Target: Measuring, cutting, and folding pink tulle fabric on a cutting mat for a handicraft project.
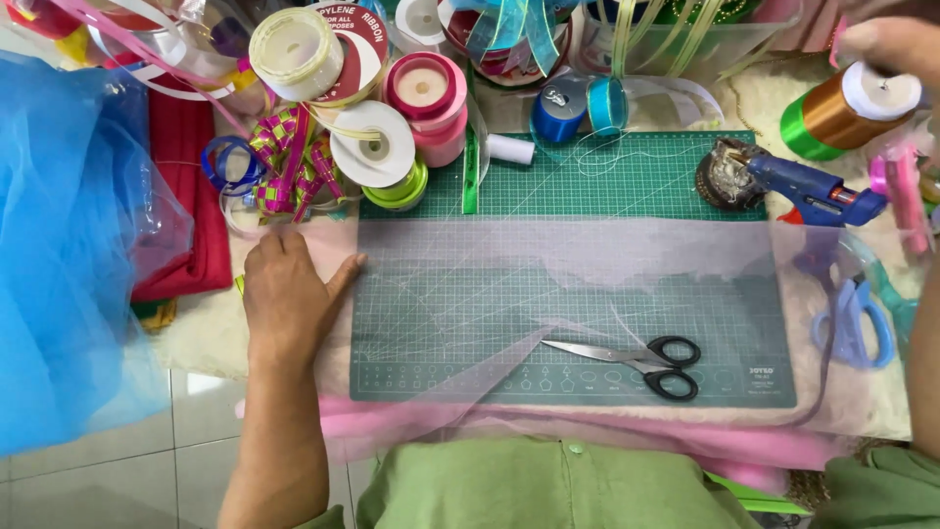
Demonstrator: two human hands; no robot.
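Pink tulle (587,260) under flat, open left hand (284,294), right hand (886,44) gripping ribbon spool (852,108)

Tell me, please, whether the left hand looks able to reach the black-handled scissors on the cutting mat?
Probably yes: the left hand lies flat on the sheer fabric, and the scissors lie uncovered on the mat, nothing between.

We note a table covered with a cream fluffy cloth (754,98); a green cutting mat (627,176) lies at its centre under sheer pink tulle (548,255). Ribbon spools (392,137) crowd the far edge; blue scissors (854,323) lie near the right edge.
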